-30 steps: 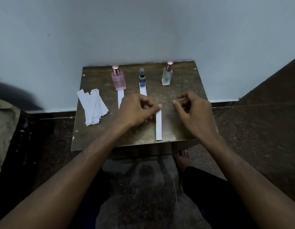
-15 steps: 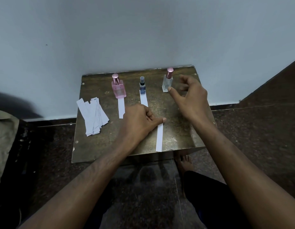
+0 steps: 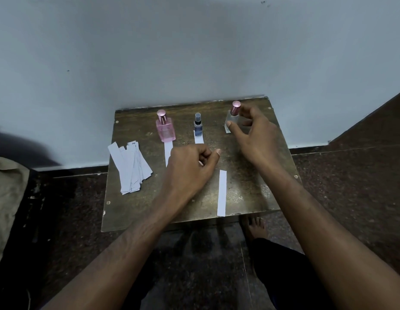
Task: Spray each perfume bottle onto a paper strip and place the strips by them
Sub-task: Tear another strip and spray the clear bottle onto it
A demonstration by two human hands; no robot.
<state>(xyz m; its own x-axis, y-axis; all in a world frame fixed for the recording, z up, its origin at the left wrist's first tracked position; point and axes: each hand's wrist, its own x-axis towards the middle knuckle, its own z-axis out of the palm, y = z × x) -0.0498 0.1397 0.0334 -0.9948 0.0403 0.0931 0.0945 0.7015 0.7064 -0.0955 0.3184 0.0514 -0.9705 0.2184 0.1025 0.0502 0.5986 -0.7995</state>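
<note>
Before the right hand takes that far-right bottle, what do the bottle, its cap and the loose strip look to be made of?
Clear bottle: likely glass or hard clear plastic; the tabletop shows through its body. Its cap: glossy metallic pink, perhaps metal or plated plastic, judging by the bright streak. Loose strip: thin matte white paper lying flat, no shine. The right hand has its fingers curled around the bottle.

I see everything through one wide-angle camera on my head, looking forward and steeply down. It faces the pale grey wall (image 3: 194,52) and the small worn brown wooden table (image 3: 250,186) pushed against it, which sits mid-frame, near enough that both my forearms enter from the bottom corners. The dark speckled stone floor (image 3: 351,186) fills the lower edges. No second view exists to overlap.
</note>
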